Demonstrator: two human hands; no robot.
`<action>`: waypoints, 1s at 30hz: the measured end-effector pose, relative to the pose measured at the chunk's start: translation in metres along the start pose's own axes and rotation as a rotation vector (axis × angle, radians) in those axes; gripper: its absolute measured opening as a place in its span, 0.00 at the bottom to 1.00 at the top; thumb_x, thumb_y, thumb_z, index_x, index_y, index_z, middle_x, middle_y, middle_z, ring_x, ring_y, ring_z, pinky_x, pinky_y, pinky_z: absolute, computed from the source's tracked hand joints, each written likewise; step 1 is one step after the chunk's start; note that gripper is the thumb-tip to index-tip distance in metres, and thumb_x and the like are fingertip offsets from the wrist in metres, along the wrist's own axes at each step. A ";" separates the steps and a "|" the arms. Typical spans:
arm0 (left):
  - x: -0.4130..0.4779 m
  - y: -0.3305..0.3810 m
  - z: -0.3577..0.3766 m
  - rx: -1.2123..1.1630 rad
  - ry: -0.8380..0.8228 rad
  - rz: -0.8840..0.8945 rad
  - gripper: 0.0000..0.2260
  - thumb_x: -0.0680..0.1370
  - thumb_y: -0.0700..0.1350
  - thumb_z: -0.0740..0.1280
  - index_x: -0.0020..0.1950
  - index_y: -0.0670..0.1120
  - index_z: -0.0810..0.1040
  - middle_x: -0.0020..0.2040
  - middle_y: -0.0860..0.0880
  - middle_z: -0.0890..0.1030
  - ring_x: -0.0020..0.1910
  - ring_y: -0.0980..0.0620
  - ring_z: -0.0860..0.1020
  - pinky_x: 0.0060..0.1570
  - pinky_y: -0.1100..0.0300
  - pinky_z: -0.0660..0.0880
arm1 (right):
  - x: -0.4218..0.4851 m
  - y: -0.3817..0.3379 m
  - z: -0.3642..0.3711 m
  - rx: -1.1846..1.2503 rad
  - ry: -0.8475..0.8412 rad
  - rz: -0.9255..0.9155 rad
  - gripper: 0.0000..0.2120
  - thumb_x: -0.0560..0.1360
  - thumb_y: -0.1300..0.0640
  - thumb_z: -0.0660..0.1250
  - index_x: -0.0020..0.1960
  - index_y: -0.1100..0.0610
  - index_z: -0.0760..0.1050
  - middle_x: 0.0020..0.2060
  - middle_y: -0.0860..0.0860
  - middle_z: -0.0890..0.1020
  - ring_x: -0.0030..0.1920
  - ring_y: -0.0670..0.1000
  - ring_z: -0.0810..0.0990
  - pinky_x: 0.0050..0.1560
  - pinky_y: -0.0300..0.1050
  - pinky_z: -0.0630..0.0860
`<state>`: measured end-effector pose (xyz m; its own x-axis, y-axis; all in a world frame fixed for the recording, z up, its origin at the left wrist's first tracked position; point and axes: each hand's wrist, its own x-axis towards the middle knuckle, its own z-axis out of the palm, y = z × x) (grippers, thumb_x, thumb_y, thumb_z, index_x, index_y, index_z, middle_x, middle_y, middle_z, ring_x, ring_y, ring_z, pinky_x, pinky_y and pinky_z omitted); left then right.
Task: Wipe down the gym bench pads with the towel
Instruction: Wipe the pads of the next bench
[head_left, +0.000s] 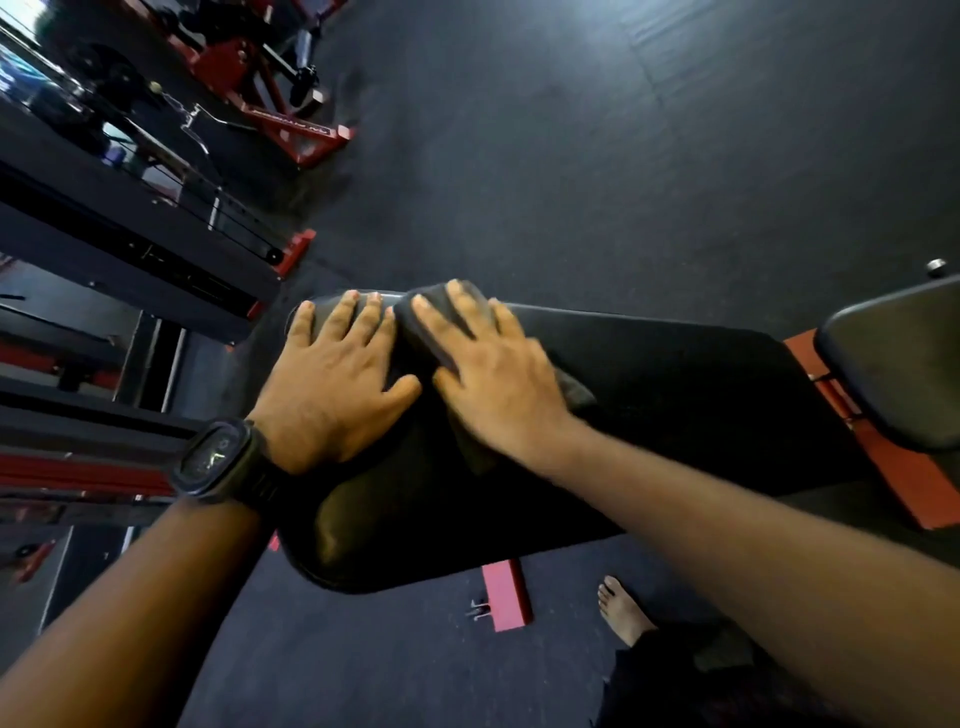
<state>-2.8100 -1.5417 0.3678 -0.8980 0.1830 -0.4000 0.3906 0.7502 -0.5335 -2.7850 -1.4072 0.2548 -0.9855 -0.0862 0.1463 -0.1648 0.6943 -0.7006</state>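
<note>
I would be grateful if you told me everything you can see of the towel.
The towel is a dark grey, soft-looking cloth, bunched rather than spread. It lies on the long black bench pad, near one end. The right hand presses flat on it, fingers spread, hiding its middle; folds show around that hand. The left hand lies flat on the pad close beside it.
</note>
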 end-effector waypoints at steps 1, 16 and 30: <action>0.002 0.001 -0.001 0.019 -0.002 0.002 0.39 0.76 0.67 0.39 0.82 0.46 0.44 0.82 0.46 0.45 0.81 0.47 0.41 0.77 0.40 0.41 | 0.015 0.016 0.001 0.009 -0.043 0.084 0.33 0.79 0.45 0.61 0.80 0.38 0.52 0.81 0.48 0.53 0.78 0.61 0.58 0.69 0.62 0.70; 0.013 0.021 -0.001 0.065 -0.043 0.031 0.38 0.77 0.68 0.40 0.82 0.49 0.43 0.82 0.45 0.44 0.80 0.42 0.41 0.77 0.39 0.41 | 0.021 0.060 0.001 -0.039 -0.072 0.145 0.31 0.79 0.45 0.58 0.80 0.38 0.53 0.81 0.49 0.54 0.76 0.61 0.60 0.68 0.61 0.70; 0.024 0.038 -0.004 0.100 -0.084 0.035 0.36 0.78 0.64 0.40 0.82 0.47 0.42 0.82 0.45 0.42 0.80 0.38 0.40 0.74 0.32 0.43 | 0.002 0.051 0.000 0.021 -0.003 0.044 0.31 0.76 0.44 0.56 0.79 0.39 0.58 0.80 0.49 0.59 0.73 0.60 0.66 0.65 0.59 0.74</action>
<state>-2.8180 -1.5065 0.3410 -0.8652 0.1513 -0.4781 0.4433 0.6765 -0.5881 -2.7953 -1.3720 0.2192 -0.9919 -0.0581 0.1128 -0.1220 0.6822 -0.7209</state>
